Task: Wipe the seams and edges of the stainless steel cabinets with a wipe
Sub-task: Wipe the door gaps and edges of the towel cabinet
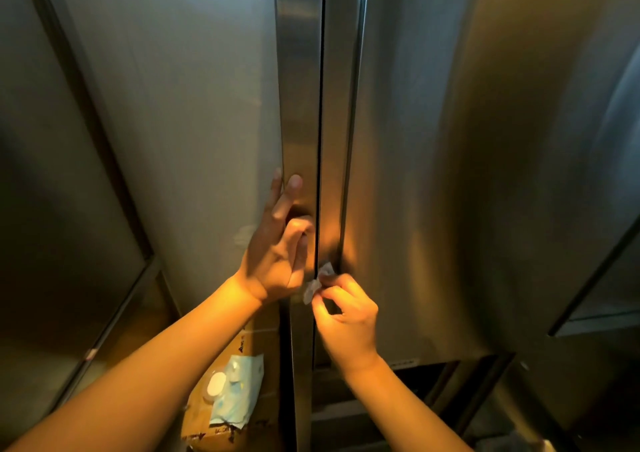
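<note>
Two tall stainless steel cabinet doors meet at a dark vertical seam (pixel 321 112) in the middle of the view. My right hand (pixel 346 316) pinches a small crumpled white wipe (pixel 318 282) and holds it against the seam low down. My left hand (pixel 277 243) rests flat on the left door's edge strip (pixel 299 87), just left of the seam and slightly above the wipe, with its fingers mostly straight and the thumb bent toward the seam.
A pale blue wet-wipe pack (pixel 235 392) with a white lid lies on a cardboard box (pixel 211 417) below my left forearm. Another steel panel (pixel 52 174) stands at the left. A steel ledge (pixel 595 320) juts out at the right. Dark floor shows below the doors.
</note>
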A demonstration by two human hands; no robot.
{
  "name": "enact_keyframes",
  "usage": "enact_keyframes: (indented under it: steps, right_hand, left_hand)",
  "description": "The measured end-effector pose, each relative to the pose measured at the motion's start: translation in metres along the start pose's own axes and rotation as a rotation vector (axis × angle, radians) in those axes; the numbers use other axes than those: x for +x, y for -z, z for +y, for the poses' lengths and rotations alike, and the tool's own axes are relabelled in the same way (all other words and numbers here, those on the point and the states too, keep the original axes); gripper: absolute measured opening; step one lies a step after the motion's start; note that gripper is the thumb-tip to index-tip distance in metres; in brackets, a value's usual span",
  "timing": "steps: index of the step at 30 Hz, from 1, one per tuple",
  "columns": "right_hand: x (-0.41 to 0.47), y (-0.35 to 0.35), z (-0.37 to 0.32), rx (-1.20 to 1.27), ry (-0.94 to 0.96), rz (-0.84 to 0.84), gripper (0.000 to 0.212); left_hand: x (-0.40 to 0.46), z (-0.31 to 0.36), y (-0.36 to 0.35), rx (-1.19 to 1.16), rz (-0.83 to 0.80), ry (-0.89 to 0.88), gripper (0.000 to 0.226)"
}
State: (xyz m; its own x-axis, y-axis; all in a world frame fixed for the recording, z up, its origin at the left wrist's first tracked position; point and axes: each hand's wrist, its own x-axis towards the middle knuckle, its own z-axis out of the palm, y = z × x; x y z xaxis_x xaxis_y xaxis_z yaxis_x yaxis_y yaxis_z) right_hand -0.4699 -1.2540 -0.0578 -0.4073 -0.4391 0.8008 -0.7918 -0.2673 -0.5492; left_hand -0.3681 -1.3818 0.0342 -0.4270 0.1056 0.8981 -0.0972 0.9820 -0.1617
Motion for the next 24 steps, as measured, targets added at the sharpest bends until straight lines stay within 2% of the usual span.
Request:
enact_keyframes:
  steps: [4,8,12,15,20,24]
  right_hand:
    - [-0.02,-0.003,0.009,-0.034,-0.061,-0.075,0.019]
    - [0.003,0.015,-0.009,-0.012,-0.048,-0.126,0.02]
    - [0.075,0.056,-0.068,0.094,0.193,0.044,0.021]
    - [0.143,0.086,-0.107,0.046,0.375,0.152,0.013]
    - [0.235,0.095,-0.131,-0.149,0.609,0.173,0.001]
    - [0.253,0.07,-0.122,-0.271,0.671,0.165,0.007]
  left_hand:
    - [-0.001,0.003,0.001,-0.084,-0.006,0.106,0.01]
    - [0.001,0.003,0.012,-0.032,-0.06,0.089,0.012]
    - [-0.002,0.006,0.019,0.01,-0.121,0.125,0.013]
    - [-0.002,0.012,0.021,0.003,-0.142,0.196,0.019]
    - [0.004,0.023,0.024,0.001,-0.16,0.267,0.024]
    - [0.004,0.021,0.024,-0.027,-0.169,0.258,0.024]
